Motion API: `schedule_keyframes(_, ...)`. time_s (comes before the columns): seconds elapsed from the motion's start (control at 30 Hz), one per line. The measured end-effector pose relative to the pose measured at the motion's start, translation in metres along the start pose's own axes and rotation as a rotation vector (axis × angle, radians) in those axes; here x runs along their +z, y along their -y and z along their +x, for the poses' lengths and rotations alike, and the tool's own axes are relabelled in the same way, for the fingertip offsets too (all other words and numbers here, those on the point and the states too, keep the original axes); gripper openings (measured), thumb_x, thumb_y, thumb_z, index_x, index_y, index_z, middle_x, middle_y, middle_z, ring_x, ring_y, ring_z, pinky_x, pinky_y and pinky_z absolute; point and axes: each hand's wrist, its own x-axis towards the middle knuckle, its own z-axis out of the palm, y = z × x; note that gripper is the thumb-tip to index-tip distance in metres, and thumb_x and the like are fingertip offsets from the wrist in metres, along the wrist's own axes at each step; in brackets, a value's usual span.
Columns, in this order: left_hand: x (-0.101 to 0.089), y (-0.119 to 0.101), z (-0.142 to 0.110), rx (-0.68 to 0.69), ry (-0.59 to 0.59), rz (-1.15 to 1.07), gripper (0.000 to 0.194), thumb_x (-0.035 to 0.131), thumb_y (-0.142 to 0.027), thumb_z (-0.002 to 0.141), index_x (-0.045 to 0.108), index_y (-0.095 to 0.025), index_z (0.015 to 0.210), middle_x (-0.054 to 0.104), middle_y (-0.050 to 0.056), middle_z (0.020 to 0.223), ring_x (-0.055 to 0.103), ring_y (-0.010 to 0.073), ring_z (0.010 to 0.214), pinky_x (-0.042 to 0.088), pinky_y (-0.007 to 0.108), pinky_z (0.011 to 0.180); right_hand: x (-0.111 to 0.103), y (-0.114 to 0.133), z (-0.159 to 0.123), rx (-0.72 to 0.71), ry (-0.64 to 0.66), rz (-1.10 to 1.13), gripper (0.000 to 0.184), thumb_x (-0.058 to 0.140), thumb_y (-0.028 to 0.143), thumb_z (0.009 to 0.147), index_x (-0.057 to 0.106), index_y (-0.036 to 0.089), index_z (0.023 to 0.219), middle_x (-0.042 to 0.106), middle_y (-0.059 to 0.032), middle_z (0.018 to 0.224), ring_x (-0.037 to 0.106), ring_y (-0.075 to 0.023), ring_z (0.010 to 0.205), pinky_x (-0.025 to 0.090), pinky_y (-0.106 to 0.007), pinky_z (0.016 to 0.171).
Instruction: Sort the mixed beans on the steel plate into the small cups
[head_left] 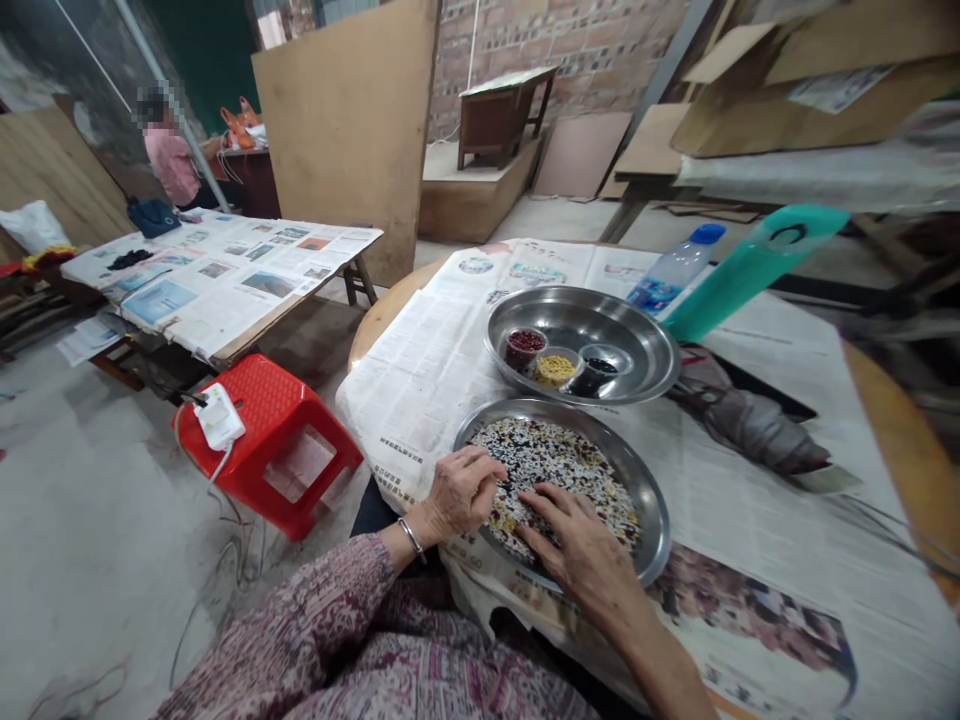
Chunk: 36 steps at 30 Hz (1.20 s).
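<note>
OK, both hands are at the near bowl, a round metal one on the paper-covered table, close to the wearer. Mix is inside it: white grains with black, yellow and dark red bits, spread over most of the base.

Left hand: at the bowl's left side, over the rim, fingers curled in toward the thumb. Can't tell whether anything is pinched there. Metal bracelet on that wrist.

Right hand: fingers spread, not gripped around anything, tips down at the mix, forearm coming in over the near right rim.

Far bowl, also metal, sits just beyond the near one. Three clear cups in its near half, left to right: red cup, yellow cup, black cup, named for the contents. Both hands are apart from these.

Right of the far bowl: blue-capped bottle, a tilted green plastic piece, and a grey bundle lying nearer the wearer. Newspaper under all of it.

Left on the floor: red stool carrying a white socket block with cable. Behind it, second table, papered too. Person in pink beyond that.
</note>
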Motion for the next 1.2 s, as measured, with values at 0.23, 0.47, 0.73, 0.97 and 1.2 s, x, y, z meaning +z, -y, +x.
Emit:
schedule_keyframes(0.23, 0.001, 0.002, -0.001, 0.022, -0.026, -0.023, 0.018, 0.041, -0.008, 0.085, 0.057, -0.017, 0.086, 0.059, 0.004, 0.079, 0.057, 0.0162, 0.076, 0.05, 0.029, 0.072, 0.004, 0.002, 0.004, 0.034, 0.038, 0.095, 0.022, 0.05, 0.027, 0.091, 0.07, 0.023, 0.1, 0.066, -0.0071, 0.103, 0.06, -0.0204, 0.098, 0.05, -0.033, 0.087)
schedule_keyframes(0.47, 0.001, 0.003, 0.0, 0.021, -0.043, -0.039, 0.018, 0.042, -0.008, 0.085, 0.057, -0.017, 0.084, 0.061, 0.004, 0.078, 0.057, 0.0165, 0.077, 0.049, 0.029, 0.072, -0.008, -0.014, 0.036, 0.067, 0.143, -0.018, 0.032, 0.04, 0.012, 0.089, 0.07, 0.022, 0.095, 0.066, -0.005, 0.092, 0.062, -0.0162, 0.082, 0.047, -0.027, 0.073)
schedule_keyframes(0.73, 0.002, 0.003, 0.001, 0.021, -0.057, -0.073, 0.018, 0.042, -0.008, 0.085, 0.057, -0.017, 0.083, 0.06, 0.003, 0.078, 0.056, 0.0155, 0.075, 0.048, 0.028, 0.072, -0.023, -0.031, 0.068, 0.317, -0.014, -0.196, 0.03, 0.043, 0.03, 0.095, 0.07, 0.02, 0.104, 0.068, -0.0098, 0.102, 0.058, -0.0239, 0.098, 0.047, -0.037, 0.085)
schedule_keyframes(0.97, 0.002, 0.005, -0.001, 0.026, -0.033, -0.05, 0.017, 0.042, -0.009, 0.086, 0.057, -0.017, 0.084, 0.06, 0.004, 0.08, 0.056, 0.0167, 0.078, 0.049, 0.03, 0.074, -0.011, 0.015, 0.065, 0.045, 0.127, 0.036, 0.027, 0.054, 0.034, 0.091, 0.066, 0.021, 0.11, 0.062, -0.01, 0.11, 0.056, -0.0226, 0.104, 0.048, -0.034, 0.085)
schedule_keyframes(1.2, -0.002, 0.0, 0.003, 0.048, -0.022, -0.075, 0.017, 0.042, -0.007, 0.086, 0.056, -0.017, 0.084, 0.06, 0.003, 0.078, 0.055, 0.0162, 0.077, 0.048, 0.029, 0.073, -0.048, 0.006, 0.035, 0.011, 0.291, 0.0, 0.027, 0.045, 0.013, 0.087, 0.069, 0.023, 0.092, 0.066, -0.0052, 0.092, 0.062, -0.0165, 0.087, 0.047, -0.027, 0.077)
